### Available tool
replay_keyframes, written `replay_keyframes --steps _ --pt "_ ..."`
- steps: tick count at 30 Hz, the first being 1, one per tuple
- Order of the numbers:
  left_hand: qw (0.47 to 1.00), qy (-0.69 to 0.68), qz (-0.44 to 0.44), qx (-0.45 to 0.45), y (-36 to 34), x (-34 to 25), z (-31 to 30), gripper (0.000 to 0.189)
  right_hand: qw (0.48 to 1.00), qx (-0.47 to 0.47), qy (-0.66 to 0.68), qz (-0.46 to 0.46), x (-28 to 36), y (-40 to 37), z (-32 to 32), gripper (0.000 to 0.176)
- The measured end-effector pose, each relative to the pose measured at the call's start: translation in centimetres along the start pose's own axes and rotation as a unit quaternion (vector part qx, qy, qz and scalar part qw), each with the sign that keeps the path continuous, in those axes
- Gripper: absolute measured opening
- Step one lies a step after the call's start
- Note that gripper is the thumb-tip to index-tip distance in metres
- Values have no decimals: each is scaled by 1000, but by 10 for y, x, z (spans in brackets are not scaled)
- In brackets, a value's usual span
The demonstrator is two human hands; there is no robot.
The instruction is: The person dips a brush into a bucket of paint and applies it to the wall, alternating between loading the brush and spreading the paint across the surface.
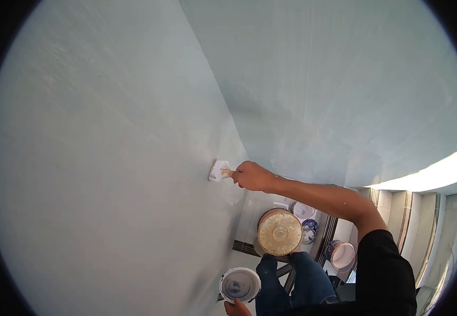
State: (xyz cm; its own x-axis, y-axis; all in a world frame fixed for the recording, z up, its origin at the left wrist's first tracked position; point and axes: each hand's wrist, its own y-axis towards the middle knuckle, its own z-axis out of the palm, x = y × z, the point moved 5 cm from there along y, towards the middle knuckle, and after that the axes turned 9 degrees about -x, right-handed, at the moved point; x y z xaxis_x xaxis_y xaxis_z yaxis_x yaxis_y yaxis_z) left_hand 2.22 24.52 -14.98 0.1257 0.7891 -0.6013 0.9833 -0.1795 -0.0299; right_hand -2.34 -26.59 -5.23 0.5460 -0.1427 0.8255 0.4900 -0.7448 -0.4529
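My right hand (253, 176) is closed round the handle of a wide brush (219, 171). The white head of the brush lies against the pale blue-grey wall (107, 158), just left of the corner line. Low in the view, my left hand (237, 308) grips the rim of a white bucket (240, 285), which has some greyish stuff inside. Only part of the left hand shows at the bottom edge.
A round, crusted cream lid or drum top (280, 232) stands in front of my knees. Beside it are a white tub (303, 210) and a blue-and-white container (309, 231). Another bucket (341, 255) sits further right, near steps (420, 224) leading away.
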Motion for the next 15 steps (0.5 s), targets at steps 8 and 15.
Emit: replay_keyframes --steps 8,15 --pt "999 -37 -29 -26 17 78 6 34 996 -11 40 -83 197 -131 -84 35" --pt "998 -15 -9 -65 14 8 -32 27 981 -14 87 -172 331 -227 -134 28"
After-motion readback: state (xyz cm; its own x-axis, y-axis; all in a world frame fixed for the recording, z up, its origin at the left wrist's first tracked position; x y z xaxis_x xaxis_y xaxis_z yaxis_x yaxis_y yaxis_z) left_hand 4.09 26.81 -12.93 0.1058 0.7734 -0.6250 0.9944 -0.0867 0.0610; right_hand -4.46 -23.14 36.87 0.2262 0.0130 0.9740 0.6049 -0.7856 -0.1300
